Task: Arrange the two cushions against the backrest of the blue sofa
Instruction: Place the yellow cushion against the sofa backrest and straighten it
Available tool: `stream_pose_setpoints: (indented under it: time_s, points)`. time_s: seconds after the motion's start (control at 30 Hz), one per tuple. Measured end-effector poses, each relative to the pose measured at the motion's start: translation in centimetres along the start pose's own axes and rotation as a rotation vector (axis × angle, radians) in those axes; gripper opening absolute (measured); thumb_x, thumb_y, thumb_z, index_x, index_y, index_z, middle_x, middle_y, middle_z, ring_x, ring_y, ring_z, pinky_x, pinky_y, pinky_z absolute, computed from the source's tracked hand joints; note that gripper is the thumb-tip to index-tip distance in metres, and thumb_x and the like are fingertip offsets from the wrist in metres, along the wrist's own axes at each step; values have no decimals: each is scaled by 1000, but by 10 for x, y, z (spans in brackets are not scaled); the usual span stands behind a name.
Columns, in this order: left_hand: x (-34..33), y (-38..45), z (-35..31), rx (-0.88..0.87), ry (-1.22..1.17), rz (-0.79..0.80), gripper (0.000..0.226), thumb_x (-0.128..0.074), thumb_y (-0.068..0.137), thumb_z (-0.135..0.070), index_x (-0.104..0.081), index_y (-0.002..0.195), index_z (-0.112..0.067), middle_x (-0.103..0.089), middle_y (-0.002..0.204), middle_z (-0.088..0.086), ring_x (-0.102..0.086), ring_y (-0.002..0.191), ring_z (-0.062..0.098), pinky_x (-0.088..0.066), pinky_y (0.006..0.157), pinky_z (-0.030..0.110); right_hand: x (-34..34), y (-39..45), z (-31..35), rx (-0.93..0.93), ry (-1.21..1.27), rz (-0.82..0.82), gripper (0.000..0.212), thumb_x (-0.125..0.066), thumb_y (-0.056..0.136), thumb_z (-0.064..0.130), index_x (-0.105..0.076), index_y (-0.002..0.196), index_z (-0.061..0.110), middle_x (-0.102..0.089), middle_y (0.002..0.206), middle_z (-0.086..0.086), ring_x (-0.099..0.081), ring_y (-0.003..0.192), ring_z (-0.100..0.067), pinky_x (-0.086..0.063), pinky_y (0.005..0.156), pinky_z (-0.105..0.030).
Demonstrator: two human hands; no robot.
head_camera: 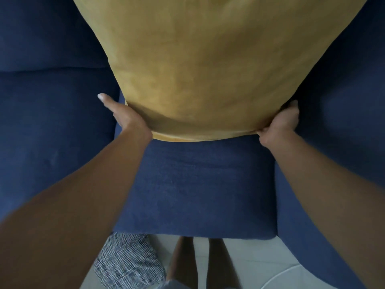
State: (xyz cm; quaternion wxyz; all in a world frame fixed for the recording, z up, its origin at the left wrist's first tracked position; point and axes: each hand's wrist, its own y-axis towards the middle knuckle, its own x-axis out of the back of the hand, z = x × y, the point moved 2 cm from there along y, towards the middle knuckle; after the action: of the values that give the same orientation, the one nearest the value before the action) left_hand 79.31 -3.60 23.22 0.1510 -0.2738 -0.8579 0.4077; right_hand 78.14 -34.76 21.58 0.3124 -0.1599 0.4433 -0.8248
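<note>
Sofa: blue sofa [198, 184], seat bare in front of the cushion.
Cushion: mustard cushion [208, 69] upright over the seat.
Hands: left hand [125, 115] and right hand [279, 124], fingers grasping its lower corners.
Floor: pale floor [250, 263]; patterned cushion [127, 261] lies there.

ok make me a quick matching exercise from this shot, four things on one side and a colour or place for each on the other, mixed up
Things:
1. cushion
2. sofa seat
3. left hand
4. patterned fabric

Descriptions:
A. black and white, low by the floor
B. mustard yellow
C. dark blue
D. at the cushion's lower left corner

Pairs: 1-B, 2-C, 3-D, 4-A
</note>
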Motion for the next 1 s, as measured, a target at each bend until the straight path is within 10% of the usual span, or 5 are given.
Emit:
stream_pose_setpoints:
  time_s: [0.2, 0.43, 0.57, 0.77, 1.0]
  points:
    - [28, -2, 8, 64, 238, -215, 67, -53, 95, -68, -58, 148, -26, -67, 136, -4, -63, 97, 16, -55, 90, 41, 38, 17, -32, -267, -85, -113, 68, -40, 107, 63, -44, 162, 22, -54, 140, -9, -59, 131, -30, -47, 113, -60]
    - [33, 41, 4, 278, 328, -159, 28, -52, 106, -28, -73, 124, -25, -74, 99, -6, -71, 81, 13, -55, 51, 31, 31, 46, -7, -320, -284, -67, 34, -49, 107, 48, -64, 109, 17, -61, 121, -8, -64, 105, -25, -54, 88, -53]
    - [39, 68, 5, 326, 446, -178, 18, -56, 108, -25, -70, 98, -19, -64, 73, -7, -61, 51, 8, -52, 36, 21, 31, 50, -18, -300, -356, -52, 32, -54, 108, 37, -67, 129, 18, -64, 122, -6, -64, 106, -21, -56, 85, -44]
    - [40, 97, -5, 223, 646, -89, 19, -52, 110, -9, -64, 97, -17, -57, 74, -2, -51, 60, 8, -50, 37, 20, 32, 56, -29, -258, -297, -60, 30, -58, 107, 29, -71, 131, 17, -73, 127, -6, -70, 116, -23, -61, 75, -40]
    - [52, 89, 2, 120, 497, -179, 10, -54, 105, -11, -63, 102, -13, -62, 81, 3, -57, 67, 14, -52, 60, 32, 38, 46, -17, -225, -369, -48, 46, -51, 109, 43, -61, 149, 23, -61, 148, -6, -59, 126, -26, -50, 98, -49]
